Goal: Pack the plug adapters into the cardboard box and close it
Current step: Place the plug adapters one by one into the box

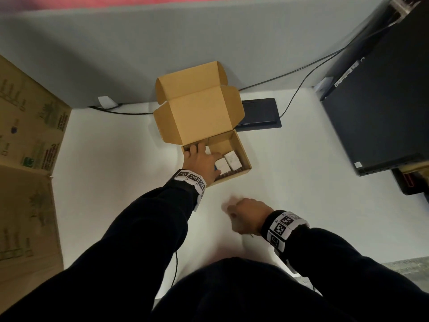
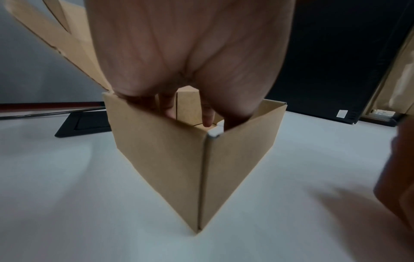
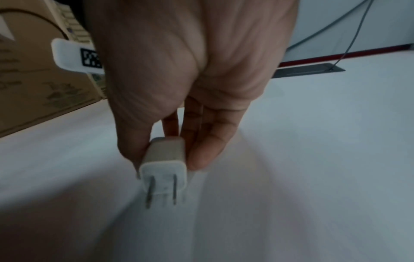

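A small open cardboard box [image 1: 246, 156] stands mid-table with its lid [image 1: 199, 112] upright behind it. Two white plug adapters [image 1: 226, 161] lie in its right part; a corner of one adapter [image 2: 214, 133] peeks over the rim in the left wrist view. My left hand [image 1: 200, 156] reaches into the left part of the box [image 2: 161, 150] with fingers spread and pointing down, nothing seen pinched. My right hand [image 1: 241, 213] hovers low over the table nearer me. It pinches a white two-prong adapter [image 3: 164, 170] between thumb and fingers [image 3: 205, 154], prongs pointing away from the palm.
A large printed carton [image 1: 27, 159] stands along the left edge. A black computer case [image 1: 383, 101] fills the right side. A black flat pad [image 1: 262, 112] and cables [image 1: 290, 73] lie behind the box against a grey partition. The tabletop [image 1: 116, 170] is white.
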A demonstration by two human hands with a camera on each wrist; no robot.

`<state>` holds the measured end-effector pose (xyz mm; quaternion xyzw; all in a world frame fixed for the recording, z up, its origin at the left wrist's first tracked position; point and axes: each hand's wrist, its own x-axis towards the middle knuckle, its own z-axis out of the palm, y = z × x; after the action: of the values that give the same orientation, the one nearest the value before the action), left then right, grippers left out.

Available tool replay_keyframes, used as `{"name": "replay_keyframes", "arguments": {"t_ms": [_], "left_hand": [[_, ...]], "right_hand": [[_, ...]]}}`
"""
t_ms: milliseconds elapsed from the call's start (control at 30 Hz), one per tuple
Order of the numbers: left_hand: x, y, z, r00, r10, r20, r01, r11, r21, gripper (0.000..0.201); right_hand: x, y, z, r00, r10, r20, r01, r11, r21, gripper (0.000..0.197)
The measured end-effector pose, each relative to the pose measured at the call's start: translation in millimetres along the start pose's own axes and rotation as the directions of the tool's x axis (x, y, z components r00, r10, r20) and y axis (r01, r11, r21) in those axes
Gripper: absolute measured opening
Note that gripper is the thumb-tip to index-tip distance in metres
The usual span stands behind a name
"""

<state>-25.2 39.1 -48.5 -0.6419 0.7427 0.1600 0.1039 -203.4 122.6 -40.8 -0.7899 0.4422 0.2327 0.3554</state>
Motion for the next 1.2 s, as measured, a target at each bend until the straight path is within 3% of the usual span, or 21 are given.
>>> {"name": "replay_keyframes", "arguments": {"t_ms": [133,233,367,467,600,800,1033,1200], "left_hand": [[2.9,-4.2,-0.3,1.000,0.004,0.009,-0.004,1.000,-0.010,0.055],[4.5,-7.4,-0.5,1.000,0.019,0.019,-0.019,1.000,-0.020,0.052],[4.9,-11.3,-2.2,0.999,0.049,0.015,-0.048,0.998,-0.033,0.047],[5.1,-15.7,-1.7,0.997,0.076,-0.017,-0.077,0.995,-0.060,0.049],[4.2,-19.3,0.0,0.994,0.093,-0.063,-0.099,0.990,-0.097,0.055],[7.5,-24.5,4.4,0.993,0.076,-0.094,-0.092,0.980,-0.178,0.057],[9.2,-24.7,11.1,0.992,0.060,-0.112,-0.080,0.980,-0.184,0.060],[8.5,-23.4,9.0,0.991,0.066,-0.119,-0.088,0.978,-0.189,0.059]], "right_hand": [[1.9,6.3,-40.2,0.978,-0.099,-0.184,0.108,0.993,0.039,0.026],[5.2,7.1,-70.8,0.900,-0.183,-0.395,0.236,0.968,0.090,0.024],[27.2,11.3,-106.2,0.824,-0.109,-0.557,0.201,0.974,0.108,0.022],[53.1,18.3,-119.6,0.819,-0.098,-0.565,0.129,0.992,0.015,0.024],[81.7,18.2,-121.6,0.875,-0.098,-0.473,0.058,0.993,-0.098,0.018],[110.4,13.7,-101.6,0.900,-0.156,-0.408,0.017,0.945,-0.326,0.022],[114.2,27.1,-97.4,0.897,-0.146,-0.418,0.108,0.988,-0.114,0.023],[107.5,16.0,-103.4,0.888,-0.061,-0.457,0.014,0.994,-0.105,0.016]]}}
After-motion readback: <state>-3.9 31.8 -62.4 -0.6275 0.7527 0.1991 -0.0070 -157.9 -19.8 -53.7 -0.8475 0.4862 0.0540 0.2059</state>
